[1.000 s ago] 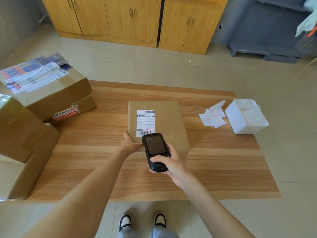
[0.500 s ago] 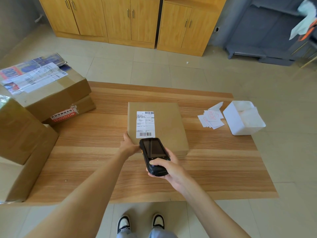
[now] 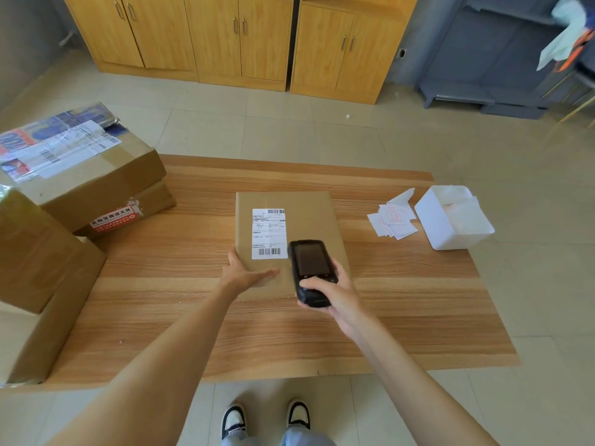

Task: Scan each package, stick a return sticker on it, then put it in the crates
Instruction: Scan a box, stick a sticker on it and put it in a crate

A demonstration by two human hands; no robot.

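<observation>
1. Your right hand (image 3: 335, 292) grips the black handheld scanner (image 3: 310, 272) over the flat brown cardboard package (image 3: 309, 220), mid-counter.
2. Left hand (image 3: 246, 273), fingers flat, steadies its near corner.
3. Scan underway; white return stickers (image 3: 392, 220) untouched, crating pending.

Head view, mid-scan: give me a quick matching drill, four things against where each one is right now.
Things:
1. handheld scanner
2. flat package
3. return stickers
4. white bin

Places:
A. loose pile beside the white bin
B. far right of the table
C. gripped in the right hand
D. table centre, under the flat left hand

Pairs: 1-C, 2-D, 3-A, 4-B
</observation>
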